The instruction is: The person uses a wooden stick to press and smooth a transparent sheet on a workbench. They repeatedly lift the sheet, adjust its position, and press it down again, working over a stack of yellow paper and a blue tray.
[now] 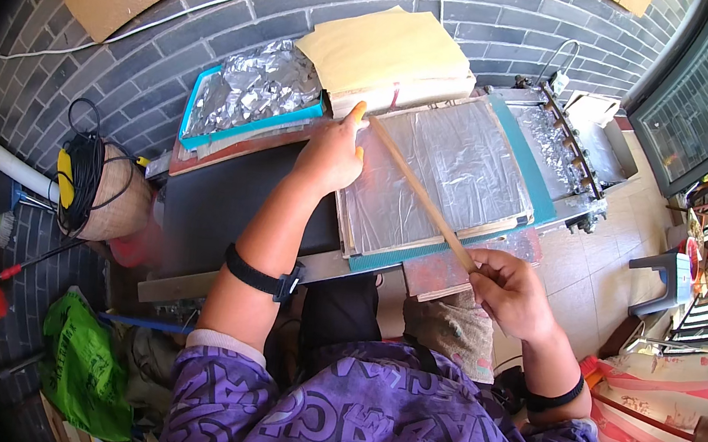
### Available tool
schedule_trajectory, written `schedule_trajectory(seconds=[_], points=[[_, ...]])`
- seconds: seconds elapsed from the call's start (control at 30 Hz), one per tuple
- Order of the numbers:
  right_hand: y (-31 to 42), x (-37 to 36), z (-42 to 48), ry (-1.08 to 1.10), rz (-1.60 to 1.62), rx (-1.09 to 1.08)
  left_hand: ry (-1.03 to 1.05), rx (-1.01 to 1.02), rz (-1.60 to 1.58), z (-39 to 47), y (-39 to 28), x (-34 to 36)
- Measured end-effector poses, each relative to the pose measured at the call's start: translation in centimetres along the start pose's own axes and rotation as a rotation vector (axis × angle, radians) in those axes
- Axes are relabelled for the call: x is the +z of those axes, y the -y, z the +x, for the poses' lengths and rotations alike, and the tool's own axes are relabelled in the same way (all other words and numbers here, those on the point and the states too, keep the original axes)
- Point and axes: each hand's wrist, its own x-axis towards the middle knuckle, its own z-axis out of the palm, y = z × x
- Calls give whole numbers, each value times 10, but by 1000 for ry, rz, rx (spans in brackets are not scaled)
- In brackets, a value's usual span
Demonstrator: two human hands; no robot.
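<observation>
A flat wooden strip (pixel 418 189) runs slantwise over a stack of silvery foil sheets (pixel 460 148) with pale paper edges. My right hand (pixel 509 294) grips the strip's near end, beyond the front edge of the stack. By the strip's far end, at the back left corner of the sheets, is my left hand (pixel 333 156). Its index finger and thumb are apart, with yellowish tips; whether the other fingers hold anything is hidden. Beneath the stack lies a teal ribbed mat (pixel 522 152).
Behind the sheets stands a tall stack of yellowish paper (pixel 393 52). Crumpled foil (pixel 272 81) fills a blue tray (pixel 188 112) to the left, near a black belt-like surface (pixel 231 207). A roller bar (pixel 570 137) crosses the right end. A grey stool (pixel 665 279) stands farther right.
</observation>
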Motion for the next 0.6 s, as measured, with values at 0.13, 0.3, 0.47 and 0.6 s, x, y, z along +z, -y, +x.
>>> schedule_trajectory(seconds=[0.13, 0.3, 0.47, 0.6], points=[[9, 0, -5, -31, -57, -46, -80, -22, -65, -5, -2, -9], [10, 2, -4, -23, -129, -136, -223, -42, -173, -14, 21, -17], [3, -2, -9, -83, -366, -177, -169, -86, -185, -25, 15, -16], [-14, -14, -31, -294, -544, -327, -270, 60, -227, -50, -6, -3]])
